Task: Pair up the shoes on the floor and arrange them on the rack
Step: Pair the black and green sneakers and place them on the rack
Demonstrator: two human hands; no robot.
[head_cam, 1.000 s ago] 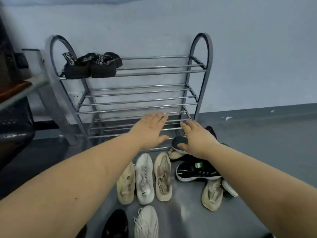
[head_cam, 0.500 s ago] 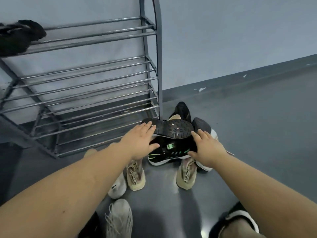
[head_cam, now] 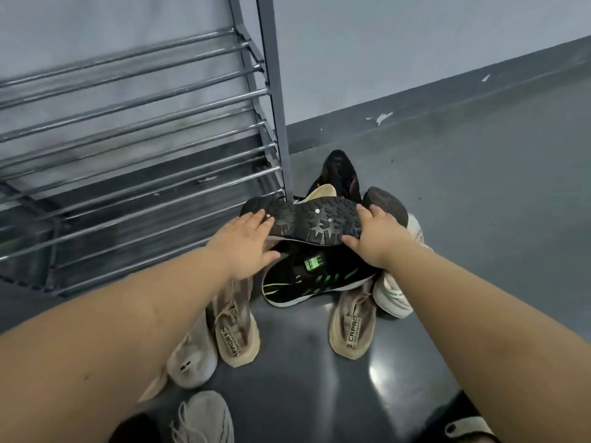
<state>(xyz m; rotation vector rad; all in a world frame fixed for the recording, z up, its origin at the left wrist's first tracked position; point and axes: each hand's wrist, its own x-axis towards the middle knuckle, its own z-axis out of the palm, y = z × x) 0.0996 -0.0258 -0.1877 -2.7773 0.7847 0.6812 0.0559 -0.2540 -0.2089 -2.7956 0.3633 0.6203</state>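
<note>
A black sneaker [head_cam: 315, 223] lies sole-up on top of the shoe pile, by the right leg of the metal rack [head_cam: 144, 129]. My left hand [head_cam: 246, 247] rests on its heel end with fingers spread. My right hand [head_cam: 375, 239] grips its toe end, thumb under the edge. Under it lies its mate, a black sneaker with green stripes [head_cam: 316, 279]. Two beige knit sneakers [head_cam: 235, 327] [head_cam: 351, 327] lie apart on the floor in front.
More shoes surround the pile: a white one [head_cam: 393, 292] at right, a black one [head_cam: 337, 171] behind, a cream one [head_cam: 192, 356] and a grey laced one [head_cam: 204, 417] near me. The grey floor to the right is bare. The wall stands behind the rack.
My view has swung right and closer to the pile. Both hands moved from in front of the rack onto the upturned black sneaker, the right hand now gripping its toe end.
</note>
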